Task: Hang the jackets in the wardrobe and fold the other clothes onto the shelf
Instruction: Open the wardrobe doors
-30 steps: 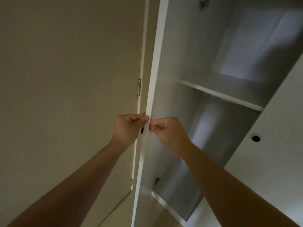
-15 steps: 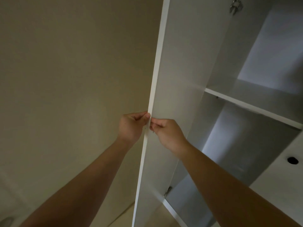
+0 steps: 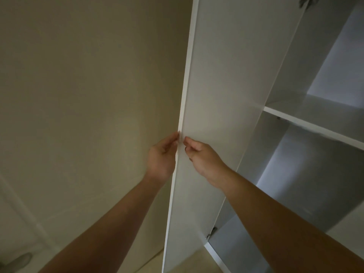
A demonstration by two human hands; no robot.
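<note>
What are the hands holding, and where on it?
Both hold the wardrobe door by its free vertical edge: left hand on the outer side, right hand pinching from the inner side.

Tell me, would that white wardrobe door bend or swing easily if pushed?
Probably stiff: the wardrobe door shows a flat face and a straight thin edge. It likely swings easily, since the left hand and right hand hold its edge with fingertips only. It should pivot rather than tip, as a hinge fixes its far side.
</note>
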